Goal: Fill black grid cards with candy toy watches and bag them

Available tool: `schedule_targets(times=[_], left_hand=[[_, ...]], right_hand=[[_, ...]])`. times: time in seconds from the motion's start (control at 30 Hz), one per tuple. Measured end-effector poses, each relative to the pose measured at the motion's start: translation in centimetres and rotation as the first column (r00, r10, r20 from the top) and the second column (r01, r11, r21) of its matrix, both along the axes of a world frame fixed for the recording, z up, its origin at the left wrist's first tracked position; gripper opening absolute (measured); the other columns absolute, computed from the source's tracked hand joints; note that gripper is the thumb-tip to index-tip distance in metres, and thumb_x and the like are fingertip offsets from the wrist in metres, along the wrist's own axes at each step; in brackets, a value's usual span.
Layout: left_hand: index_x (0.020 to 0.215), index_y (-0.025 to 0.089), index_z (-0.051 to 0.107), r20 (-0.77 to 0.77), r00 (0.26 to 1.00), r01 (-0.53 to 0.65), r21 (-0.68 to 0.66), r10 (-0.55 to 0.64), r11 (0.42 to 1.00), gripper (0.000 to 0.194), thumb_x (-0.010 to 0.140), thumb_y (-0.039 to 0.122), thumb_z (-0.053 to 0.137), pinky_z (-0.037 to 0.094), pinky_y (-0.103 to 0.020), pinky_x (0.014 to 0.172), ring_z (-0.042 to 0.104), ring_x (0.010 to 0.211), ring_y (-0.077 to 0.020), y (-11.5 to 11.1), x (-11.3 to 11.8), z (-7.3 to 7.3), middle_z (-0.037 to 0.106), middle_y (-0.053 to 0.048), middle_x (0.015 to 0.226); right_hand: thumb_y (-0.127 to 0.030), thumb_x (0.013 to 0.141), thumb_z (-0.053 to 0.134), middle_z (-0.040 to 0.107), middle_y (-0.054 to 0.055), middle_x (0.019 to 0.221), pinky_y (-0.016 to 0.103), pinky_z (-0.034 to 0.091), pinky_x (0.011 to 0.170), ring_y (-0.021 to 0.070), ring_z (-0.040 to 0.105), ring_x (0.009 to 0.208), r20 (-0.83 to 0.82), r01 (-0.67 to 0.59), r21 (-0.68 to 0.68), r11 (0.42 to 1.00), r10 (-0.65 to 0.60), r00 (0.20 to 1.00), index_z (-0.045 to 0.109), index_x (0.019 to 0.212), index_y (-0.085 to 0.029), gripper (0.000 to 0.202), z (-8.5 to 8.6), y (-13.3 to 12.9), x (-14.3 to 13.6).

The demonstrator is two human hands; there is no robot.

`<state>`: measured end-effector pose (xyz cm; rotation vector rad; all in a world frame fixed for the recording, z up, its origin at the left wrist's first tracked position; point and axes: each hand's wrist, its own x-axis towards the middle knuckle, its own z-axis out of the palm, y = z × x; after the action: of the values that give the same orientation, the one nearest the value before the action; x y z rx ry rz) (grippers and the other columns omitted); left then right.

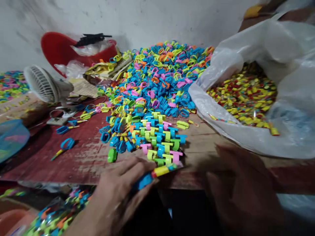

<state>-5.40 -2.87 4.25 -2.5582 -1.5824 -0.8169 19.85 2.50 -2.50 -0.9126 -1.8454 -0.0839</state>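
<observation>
My left hand (123, 183) is closed around a blue plastic piece (144, 181) at the table's front edge. Out of its right end sticks a small tube (161, 171) with a yellow body, a red collar and a greenish tip. Just beyond lie tight rows of watch-shaped plastic pieces (159, 137) in blue, yellow, green and pink. My right hand (242, 186), smeared by motion, hovers over the front edge below the white plastic bag (221, 127); its fingers are too blurred to read. Loose pieces, among them a blue ring with a tube (67, 144), lie to the left.
A large heap of coloured plastic pieces (167, 72) rises against the wall. The bag at right holds many small yellow-and-red tubes (246, 98). At left stand a white fan (43, 85), a red basin (55, 49) and a blue bowl (12, 141). More pieces (54, 216) lie below the table.
</observation>
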Motion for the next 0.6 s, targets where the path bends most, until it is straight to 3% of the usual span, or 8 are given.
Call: schedule_targets(times=[0.1,0.17,0.27,0.43,0.6], left_hand=[[0.101,0.022,0.063,0.076,0.993,0.092,-0.042,-0.089,0.995,0.014,0.096,0.026,0.051,0.057,-0.015,0.073,0.071,0.081,-0.0110,0.9,2.8,0.8,0.073,-0.001,0.092],[0.106,0.022,0.059,0.121,0.988,0.101,-0.051,-0.094,0.994,0.013,0.095,0.024,0.053,0.058,-0.016,0.073,0.071,0.081,-0.0113,1.1,3.6,0.8,0.073,-0.001,0.093],[0.116,0.025,0.054,0.162,0.982,0.111,-0.064,-0.100,0.992,0.025,0.092,0.027,0.058,0.059,-0.019,0.075,0.071,0.083,-0.0128,1.1,4.1,0.2,0.072,0.000,0.100],[0.135,0.032,0.044,0.237,0.971,0.061,-0.135,-0.028,0.989,0.047,0.091,0.037,0.060,0.057,-0.031,0.094,0.064,0.111,-0.0196,0.7,3.7,-1.6,0.063,-0.003,0.128],[0.136,0.034,0.047,0.175,0.979,-0.072,-0.192,0.106,0.979,0.049,0.090,0.042,0.059,0.061,-0.031,0.080,0.065,0.110,-0.0233,0.7,1.9,-1.3,0.061,-0.003,0.131]], right_hand=[[-0.006,0.086,0.055,0.059,0.010,0.125,0.045,0.040,0.104,0.0266,0.051,0.120,0.205,-0.230,0.011,0.973,0.223,0.953,0.057,0.123,-0.018,0.039,1.3,-1.3,-1.2],[-0.002,0.087,0.055,0.062,0.011,0.120,0.047,0.038,0.104,0.0253,0.053,0.116,0.198,-0.266,-0.030,0.963,0.267,0.943,0.056,0.125,-0.015,0.039,0.8,-1.3,-1.7],[-0.004,0.089,0.058,0.066,0.009,0.104,0.044,0.040,0.098,0.0207,0.057,0.098,0.146,-0.232,-0.030,0.972,0.234,0.961,0.057,0.123,-0.011,0.035,-0.1,-0.8,-1.9],[-0.008,0.091,0.060,0.068,0.005,0.090,0.042,0.039,0.094,0.0190,0.058,0.087,0.169,-0.184,-0.028,0.983,0.186,0.968,0.062,0.110,-0.013,0.021,-0.6,-0.1,-1.0],[-0.018,0.093,0.057,0.070,0.003,0.093,0.035,0.046,0.085,0.0187,0.063,0.086,0.077,-0.001,-0.126,0.992,0.011,0.997,0.064,0.104,-0.021,0.013,-3.0,-0.1,1.4]])
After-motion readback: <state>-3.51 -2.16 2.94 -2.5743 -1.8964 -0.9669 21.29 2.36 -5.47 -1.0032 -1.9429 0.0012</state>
